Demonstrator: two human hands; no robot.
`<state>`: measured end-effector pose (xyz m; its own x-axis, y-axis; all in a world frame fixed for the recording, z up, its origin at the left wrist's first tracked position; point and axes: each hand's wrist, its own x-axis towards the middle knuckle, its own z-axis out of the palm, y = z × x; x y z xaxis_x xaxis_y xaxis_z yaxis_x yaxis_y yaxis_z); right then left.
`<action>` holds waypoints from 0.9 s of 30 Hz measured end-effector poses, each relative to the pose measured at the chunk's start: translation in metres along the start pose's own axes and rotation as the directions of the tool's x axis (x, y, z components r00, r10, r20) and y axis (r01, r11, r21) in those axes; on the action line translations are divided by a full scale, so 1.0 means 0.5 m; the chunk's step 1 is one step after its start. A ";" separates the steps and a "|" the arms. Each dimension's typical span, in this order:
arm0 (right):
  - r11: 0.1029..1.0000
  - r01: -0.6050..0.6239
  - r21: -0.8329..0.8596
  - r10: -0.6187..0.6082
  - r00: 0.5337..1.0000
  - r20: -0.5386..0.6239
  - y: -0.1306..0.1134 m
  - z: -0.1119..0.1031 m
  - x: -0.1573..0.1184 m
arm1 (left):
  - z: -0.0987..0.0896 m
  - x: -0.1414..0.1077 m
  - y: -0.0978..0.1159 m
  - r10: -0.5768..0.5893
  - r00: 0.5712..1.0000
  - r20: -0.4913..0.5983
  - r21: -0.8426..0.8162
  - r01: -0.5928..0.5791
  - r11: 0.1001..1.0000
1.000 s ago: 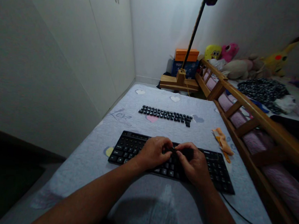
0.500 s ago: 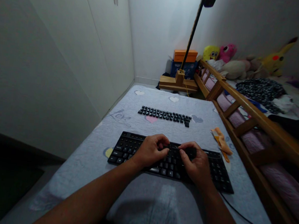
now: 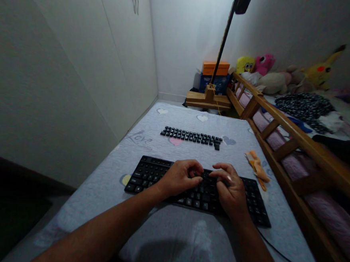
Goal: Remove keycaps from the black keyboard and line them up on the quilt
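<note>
A black corded computer keyboard (image 3: 137, 180) lies flat on the patterned bedspread, with both hands over its middle. My left hand (image 3: 179, 178) is curled above the upper keys, thumb and forefinger drawn together; whatever is between them is too small to make out. Just to its right, my right hand (image 3: 233, 193) hovers over the keyboard with forefinger and middle finger stretched out and apart. No object shows in it. Beyond the keyboard, several loose black keycaps (image 3: 191, 137) are laid out in rows. The keys beneath my palms and fingers are hidden.
Right of the keyboard lies an orange cloth-like piece (image 3: 259, 172) with an orange-handled tool (image 3: 262, 186). A wooden bed rail (image 3: 300, 141) runs along the right side, a white wardrobe (image 3: 108, 62) along the left. The keyboard cable (image 3: 286, 256) trails toward the lower right.
My right hand's forefinger and thumb have come apart and its fingers have stretched out. My left hand has shifted slightly right, still curled. The view has tilted a little.
</note>
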<state>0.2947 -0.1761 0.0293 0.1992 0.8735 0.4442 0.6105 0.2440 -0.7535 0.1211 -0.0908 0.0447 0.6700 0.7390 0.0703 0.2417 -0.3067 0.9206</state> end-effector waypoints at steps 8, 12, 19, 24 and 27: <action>0.996 0.051 -0.068 -0.040 0.989 0.143 -0.011 0.006 0.003 | 0.004 0.000 -0.011 0.004 1.000 -0.016 -0.053 -0.005 0.999; 0.997 0.063 -0.050 -0.054 0.986 0.158 -0.005 0.010 0.004 | 0.007 -0.001 -0.018 0.007 1.000 -0.010 -0.060 -0.007 0.998; 0.994 0.062 -0.091 -0.054 0.994 0.090 0.000 -0.003 0.006 | -0.007 0.014 -0.013 0.010 1.000 -0.001 0.019 -0.010 1.000; 0.984 0.004 -0.176 -0.025 0.993 -0.119 0.012 -0.028 0.009 | -0.028 0.094 -0.005 0.054 0.998 -0.035 0.233 -0.044 0.971; 0.983 -0.011 -0.185 -0.022 0.984 -0.175 0.020 -0.032 0.010 | -0.020 0.159 -0.011 0.060 0.998 -0.034 0.276 -0.048 0.960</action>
<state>0.3144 -0.1760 0.0317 0.3168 0.7810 0.5382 0.7395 0.1520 -0.6558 0.1661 -0.0245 0.0490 0.6592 0.7392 0.1384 0.3933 -0.4957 0.7743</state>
